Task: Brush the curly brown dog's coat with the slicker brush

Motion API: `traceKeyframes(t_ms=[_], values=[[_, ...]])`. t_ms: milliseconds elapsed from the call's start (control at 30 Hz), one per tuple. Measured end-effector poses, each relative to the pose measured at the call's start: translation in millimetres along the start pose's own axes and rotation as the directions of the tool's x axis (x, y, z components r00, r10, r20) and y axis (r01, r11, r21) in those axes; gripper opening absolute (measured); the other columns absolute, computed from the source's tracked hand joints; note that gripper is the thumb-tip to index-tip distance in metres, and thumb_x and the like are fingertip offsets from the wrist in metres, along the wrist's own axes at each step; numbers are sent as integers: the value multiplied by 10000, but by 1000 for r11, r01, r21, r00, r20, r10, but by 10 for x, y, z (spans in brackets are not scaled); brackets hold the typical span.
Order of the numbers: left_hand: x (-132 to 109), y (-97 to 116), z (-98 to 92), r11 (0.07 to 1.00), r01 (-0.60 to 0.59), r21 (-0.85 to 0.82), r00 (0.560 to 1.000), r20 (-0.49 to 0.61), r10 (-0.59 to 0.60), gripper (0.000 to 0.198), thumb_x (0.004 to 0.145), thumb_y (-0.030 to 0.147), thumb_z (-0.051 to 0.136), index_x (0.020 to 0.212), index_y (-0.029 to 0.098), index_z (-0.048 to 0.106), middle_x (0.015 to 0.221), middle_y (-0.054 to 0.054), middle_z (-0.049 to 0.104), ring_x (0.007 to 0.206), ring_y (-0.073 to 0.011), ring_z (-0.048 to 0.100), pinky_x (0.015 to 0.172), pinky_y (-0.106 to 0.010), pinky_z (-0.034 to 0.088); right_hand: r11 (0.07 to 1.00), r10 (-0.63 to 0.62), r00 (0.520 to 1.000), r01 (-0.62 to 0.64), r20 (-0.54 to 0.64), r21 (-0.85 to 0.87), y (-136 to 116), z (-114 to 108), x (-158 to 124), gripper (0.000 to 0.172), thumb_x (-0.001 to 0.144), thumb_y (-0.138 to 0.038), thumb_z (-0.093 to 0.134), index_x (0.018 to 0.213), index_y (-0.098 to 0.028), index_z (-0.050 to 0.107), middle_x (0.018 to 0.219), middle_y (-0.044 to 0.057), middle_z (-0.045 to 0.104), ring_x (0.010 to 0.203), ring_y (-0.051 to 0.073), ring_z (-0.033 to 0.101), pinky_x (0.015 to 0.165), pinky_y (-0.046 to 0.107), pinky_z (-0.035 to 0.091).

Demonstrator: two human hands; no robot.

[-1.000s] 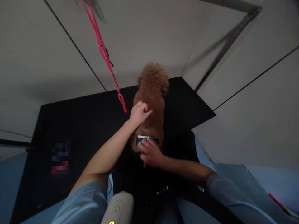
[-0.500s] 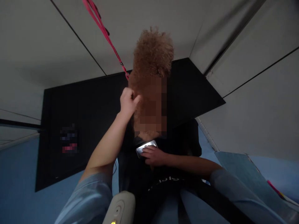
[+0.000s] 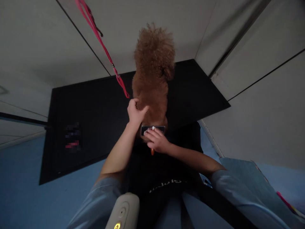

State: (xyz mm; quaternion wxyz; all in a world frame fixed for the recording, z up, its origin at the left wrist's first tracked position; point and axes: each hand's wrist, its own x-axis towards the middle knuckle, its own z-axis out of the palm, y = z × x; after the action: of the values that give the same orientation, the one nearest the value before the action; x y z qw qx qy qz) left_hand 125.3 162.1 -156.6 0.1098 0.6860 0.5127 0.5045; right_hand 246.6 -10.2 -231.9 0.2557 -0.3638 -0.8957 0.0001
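A brown curly-haired dog [image 3: 151,92] stands on a black grooming table [image 3: 95,111], its back towards me. My left hand [image 3: 137,113] is closed round the dog's left flank, the thumb lying over the back and the other fingers partly hidden at the side. Between the fingers of my right hand [image 3: 158,140] is a slicker brush [image 3: 143,129] with an orange handle. Its wide, flat head lies against the fur at the dog's rear, bristles hidden from me.
A pink grooming loop [image 3: 105,49] hangs down left of the dog. Small blurred items [image 3: 72,136] lie on the table's left part. Pale wall panels [image 3: 262,105] stand behind and to the right. A light-coloured device [image 3: 125,210] sits at the bottom of the view.
The brush in my right hand has moved up and forward onto the dog's rear and turned. My left hand has slid slightly right and down. The pink loop's lower end now shows beside the dog.
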Motion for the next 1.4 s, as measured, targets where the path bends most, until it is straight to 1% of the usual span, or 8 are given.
traceKeyframes(t_ms=[133,300,467,633,933,1100,1267,1400], values=[[73,9,24,997,64,-46,997,37,-63,254,625,284,656,731,208,439,653,45,438,621,-125,460,604,-262,393,972,-222,975,219,29,82,-49,-26,-10,192,861,-234,586,687,-206,662,1126,48,690,1145,225,562,1021,436,393],[93,-55,2,993,68,-101,998,3,-68,273,614,303,636,691,213,390,615,58,383,570,-104,394,559,-244,348,1000,-8,1000,8,-3,1,-9,-44,28,173,874,-201,550,764,-198,683,1287,90,612,1255,261,488,1057,516,341],[119,-145,3,985,129,-114,992,27,-127,291,602,311,621,662,219,352,582,62,371,546,-96,369,533,-236,333,953,-283,954,267,97,145,-16,-6,-41,223,870,-306,577,692,-210,670,1081,46,705,1084,226,595,982,435,432],[149,-220,45,981,140,-136,989,-35,-146,258,641,334,588,655,220,356,577,53,365,536,-96,352,505,-236,311,998,-46,999,45,23,42,73,-44,25,183,880,-200,546,747,-191,671,1298,83,603,1249,246,488,1070,503,326],[220,-329,85,984,113,-140,985,-111,-129,307,705,340,594,615,218,327,577,50,304,534,-93,305,480,-232,285,996,-49,997,43,67,82,46,-40,-9,218,902,-196,517,764,-191,685,1298,80,600,1262,240,472,1074,492,320],[238,-360,106,971,151,-183,984,-67,-166,305,744,305,598,606,210,344,568,56,305,527,-90,329,492,-231,311,947,-278,928,223,246,229,40,-97,-19,197,879,-299,581,743,-208,692,1123,52,687,1148,221,558,1008,412,407],[236,-419,110,974,134,-184,983,-97,-154,319,771,332,601,617,205,352,590,53,312,562,-96,344,523,-234,309,994,-25,992,12,126,108,50,-159,50,211,906,-205,517,792,-187,694,1307,85,595,1253,247,485,1083,493,312],[221,-357,80,952,194,-238,977,-45,-211,342,747,315,622,598,202,335,575,61,294,544,-86,312,500,-220,277,941,-293,932,242,212,236,91,-240,119,178,875,-311,590,766,-218,696,1158,40,680,1164,213,554,1047,407,380]])
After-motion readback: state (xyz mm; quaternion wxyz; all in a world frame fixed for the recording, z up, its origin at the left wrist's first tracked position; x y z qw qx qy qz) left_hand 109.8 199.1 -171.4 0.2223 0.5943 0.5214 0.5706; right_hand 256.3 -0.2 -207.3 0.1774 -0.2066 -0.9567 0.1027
